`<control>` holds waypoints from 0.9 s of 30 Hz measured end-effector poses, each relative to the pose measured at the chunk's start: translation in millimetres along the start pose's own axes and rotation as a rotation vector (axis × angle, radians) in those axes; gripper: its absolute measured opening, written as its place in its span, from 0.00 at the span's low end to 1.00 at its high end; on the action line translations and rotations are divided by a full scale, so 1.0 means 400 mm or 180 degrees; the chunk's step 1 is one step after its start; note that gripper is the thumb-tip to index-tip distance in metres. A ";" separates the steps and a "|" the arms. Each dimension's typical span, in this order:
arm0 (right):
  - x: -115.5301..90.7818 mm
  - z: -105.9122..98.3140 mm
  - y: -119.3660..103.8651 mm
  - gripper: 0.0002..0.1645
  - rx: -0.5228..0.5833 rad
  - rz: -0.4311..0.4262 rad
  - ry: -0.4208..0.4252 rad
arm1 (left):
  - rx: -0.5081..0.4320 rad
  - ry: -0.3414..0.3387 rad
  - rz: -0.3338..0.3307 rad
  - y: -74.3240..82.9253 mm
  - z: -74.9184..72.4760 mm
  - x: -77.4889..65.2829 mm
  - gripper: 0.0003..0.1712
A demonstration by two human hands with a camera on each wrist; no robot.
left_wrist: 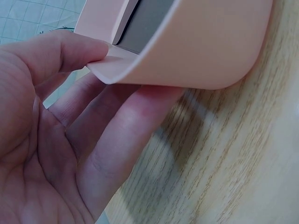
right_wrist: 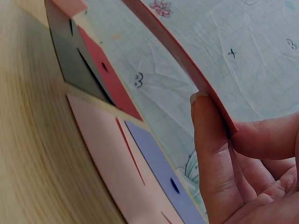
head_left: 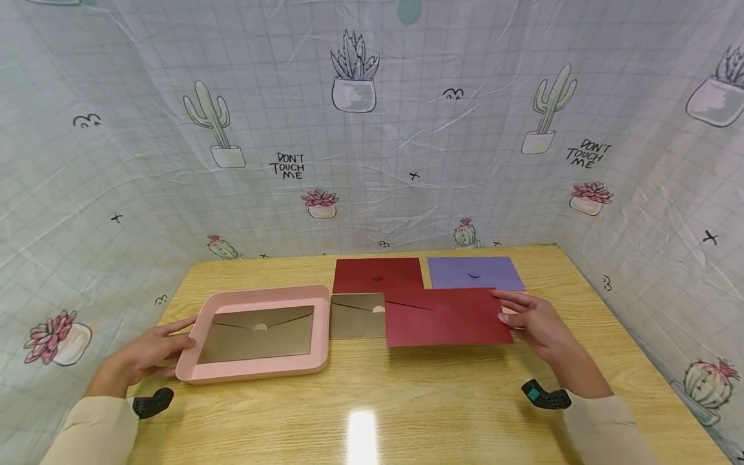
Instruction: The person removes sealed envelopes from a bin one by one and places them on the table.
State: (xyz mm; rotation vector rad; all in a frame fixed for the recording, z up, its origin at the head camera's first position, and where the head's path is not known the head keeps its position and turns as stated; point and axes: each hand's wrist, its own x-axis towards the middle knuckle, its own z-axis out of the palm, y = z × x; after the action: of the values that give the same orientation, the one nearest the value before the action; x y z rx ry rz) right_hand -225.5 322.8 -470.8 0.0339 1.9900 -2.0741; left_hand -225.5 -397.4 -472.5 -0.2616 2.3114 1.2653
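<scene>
My left hand grips the left edge of a pink tray, thumb over the rim and fingers beneath it in the left wrist view. Inside the tray lies a gold envelope. At the right, my right hand pinches the right end of a red envelope between thumb and fingers, holding it above the table. In the right wrist view this red envelope appears edge-on and slightly bowed. A pale pink envelope lies below it, mostly hidden in the head view.
A second gold envelope lies right of the tray, partly covered by the held one. Behind it are a dark red envelope and a purple envelope. A patterned cloth hangs around the wooden table.
</scene>
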 end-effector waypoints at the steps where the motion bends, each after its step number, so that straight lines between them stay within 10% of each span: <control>1: -0.003 -0.007 0.001 0.32 0.0016 0.0000 0.0002 | -0.0007 0.0001 -0.0008 0.000 0.000 0.000 0.48; 27: -0.061 -0.154 0.044 0.29 0.0405 -0.0063 -0.0133 | -0.0015 -0.0020 0.0014 0.006 0.001 -0.004 0.47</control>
State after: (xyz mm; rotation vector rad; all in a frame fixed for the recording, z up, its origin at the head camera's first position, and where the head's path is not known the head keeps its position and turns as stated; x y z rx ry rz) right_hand -208.7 387.1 -486.6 -0.0045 1.8394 -2.1925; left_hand -224.8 -395.9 -470.0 -0.2539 2.3053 1.2720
